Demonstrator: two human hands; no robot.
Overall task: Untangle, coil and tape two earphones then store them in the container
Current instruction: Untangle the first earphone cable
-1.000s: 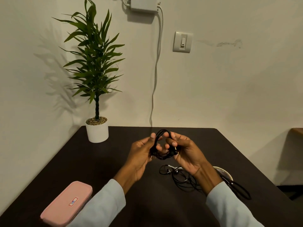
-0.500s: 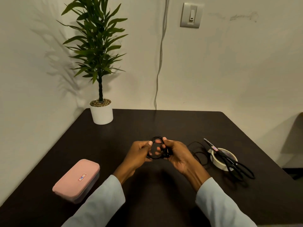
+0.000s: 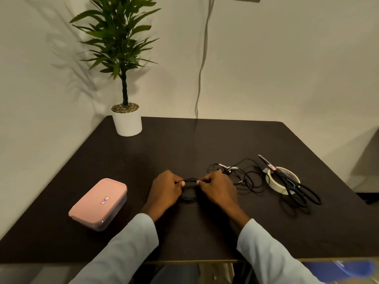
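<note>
Now coiled earphone on table, pinched between left hand and right hand, fingers closed on it.

No text can be read. A small red-bordered sticker is seen on the pink box lid and another on the scissors; both are illegible.

My left hand and right hand pinch the coiled earphone (black cord) low over the table.
</note>
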